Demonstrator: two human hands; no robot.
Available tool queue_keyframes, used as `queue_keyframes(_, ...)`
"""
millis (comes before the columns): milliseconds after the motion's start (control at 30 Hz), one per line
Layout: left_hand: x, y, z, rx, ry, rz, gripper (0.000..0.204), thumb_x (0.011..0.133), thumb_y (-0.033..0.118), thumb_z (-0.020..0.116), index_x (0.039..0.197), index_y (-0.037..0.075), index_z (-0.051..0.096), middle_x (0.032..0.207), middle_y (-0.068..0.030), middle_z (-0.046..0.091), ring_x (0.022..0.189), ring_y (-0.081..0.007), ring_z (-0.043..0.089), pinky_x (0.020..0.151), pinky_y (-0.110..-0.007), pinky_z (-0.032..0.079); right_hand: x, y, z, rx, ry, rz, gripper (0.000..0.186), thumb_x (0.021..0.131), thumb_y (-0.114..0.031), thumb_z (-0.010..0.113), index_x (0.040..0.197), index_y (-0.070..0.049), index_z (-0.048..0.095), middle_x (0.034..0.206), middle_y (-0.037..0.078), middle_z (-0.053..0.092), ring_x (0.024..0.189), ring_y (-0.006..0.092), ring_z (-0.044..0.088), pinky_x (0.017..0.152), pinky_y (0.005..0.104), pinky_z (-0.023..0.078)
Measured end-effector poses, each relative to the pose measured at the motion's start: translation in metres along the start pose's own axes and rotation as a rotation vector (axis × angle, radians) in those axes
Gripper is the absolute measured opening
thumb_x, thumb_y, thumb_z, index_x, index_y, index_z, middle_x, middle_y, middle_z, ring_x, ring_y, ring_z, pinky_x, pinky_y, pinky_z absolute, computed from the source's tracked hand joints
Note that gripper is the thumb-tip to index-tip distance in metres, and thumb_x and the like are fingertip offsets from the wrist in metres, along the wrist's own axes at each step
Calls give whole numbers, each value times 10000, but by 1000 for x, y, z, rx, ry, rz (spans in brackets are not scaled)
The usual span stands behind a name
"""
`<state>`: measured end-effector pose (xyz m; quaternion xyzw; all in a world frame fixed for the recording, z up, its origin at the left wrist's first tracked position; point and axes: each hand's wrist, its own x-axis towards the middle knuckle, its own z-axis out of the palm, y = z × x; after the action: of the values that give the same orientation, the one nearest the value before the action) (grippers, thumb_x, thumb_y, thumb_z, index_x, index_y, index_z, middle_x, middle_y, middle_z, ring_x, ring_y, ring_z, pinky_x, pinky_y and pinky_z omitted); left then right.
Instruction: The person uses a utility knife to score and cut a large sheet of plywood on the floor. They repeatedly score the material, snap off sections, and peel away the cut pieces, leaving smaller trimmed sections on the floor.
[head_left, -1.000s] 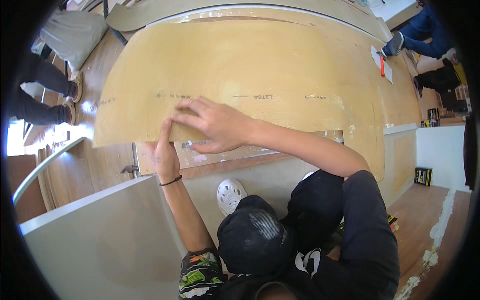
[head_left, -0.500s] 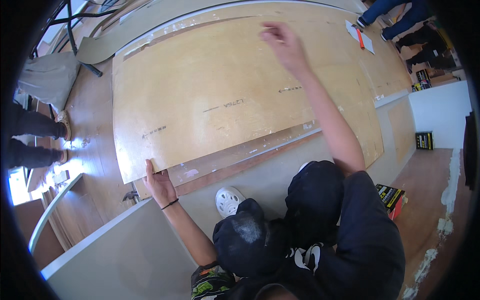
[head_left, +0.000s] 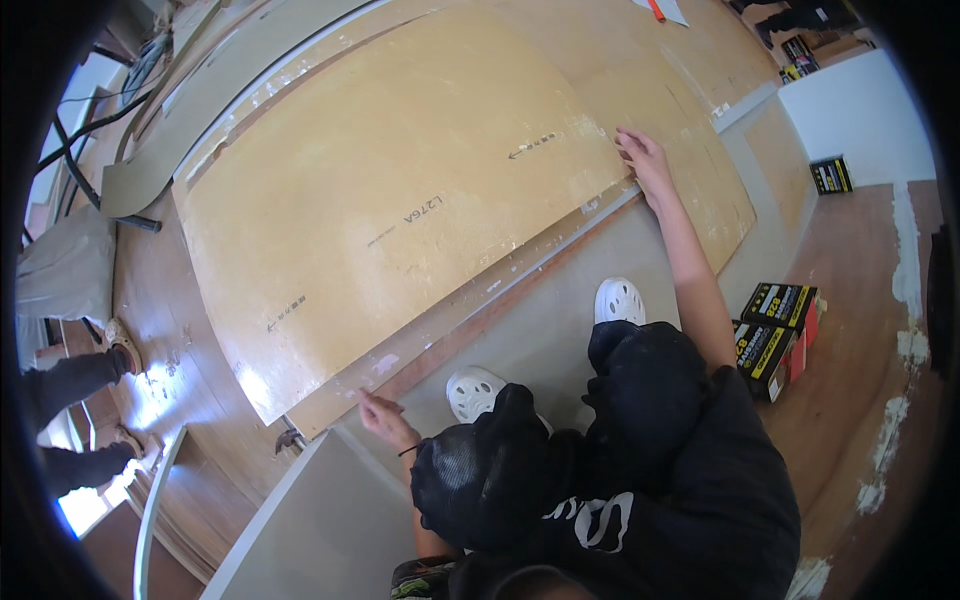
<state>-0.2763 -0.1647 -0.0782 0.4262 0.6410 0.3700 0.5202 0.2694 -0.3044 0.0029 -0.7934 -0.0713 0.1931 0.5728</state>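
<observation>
A large thin plywood sheet (head_left: 400, 150) with dark printed marks lies over another wooden board (head_left: 690, 130) on the floor before me. My right hand (head_left: 643, 163) is at the sheet's near right corner, fingers apart and slightly bent. Whether they touch the sheet is hard to tell. My left hand (head_left: 388, 418) hovers off the sheet's near edge, beside my knee, its fingers loosely spread with nothing in them. Between the sheet's edge and my feet runs a paint-spotted strip of the layer underneath (head_left: 480, 295).
Black and yellow boxes (head_left: 775, 345) stand right of my knee, another box (head_left: 831, 175) by a white panel (head_left: 855, 110). A grey panel (head_left: 310, 510) stands at lower left, near a hammer-like tool (head_left: 288, 440). Another person's legs (head_left: 75, 390) are at left.
My left hand has let go of the plywood sheet's near edge and drawn back toward my knee. My right hand has come down from above the sheet to its near right corner. The view has shifted.
</observation>
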Motion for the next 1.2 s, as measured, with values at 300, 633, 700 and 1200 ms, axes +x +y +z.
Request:
queue_keyframes(300,-13,-24,52,73,-398,-18,211,1024,240,517,1097,69,417,882,-58,507,623,-126,522,556,-273,422,0,-20,17,73,-85,114,320,909,-304,703,1032,-9,674,900,31,667,809,112,618,723,269,499)
queue_keyframes(633,-10,-24,43,90,-308,-8,283,1019,259,523,1186,60,412,973,-55,523,690,-130,573,605,-268,450,19,-17,10,-186,-153,-18,256,922,-260,660,996,-16,689,847,7,660,777,90,588,716,246,472)
queue_keyframes(700,-11,-26,40,103,-269,-41,294,1019,261,520,1201,59,409,974,-53,524,687,-127,574,606,-264,451,21,-19,9,-162,-212,-40,257,931,-256,643,1000,-13,689,847,6,661,782,91,592,724,245,474)
queue_keyframes(1200,-42,-10,82,375,-408,-68,342,1013,268,527,1244,47,408,1048,-82,519,715,-153,617,606,-282,469,29,-23,-6,94,-396,156,177,951,-235,614,1004,-78,676,831,-29,649,747,48,597,648,211,479)
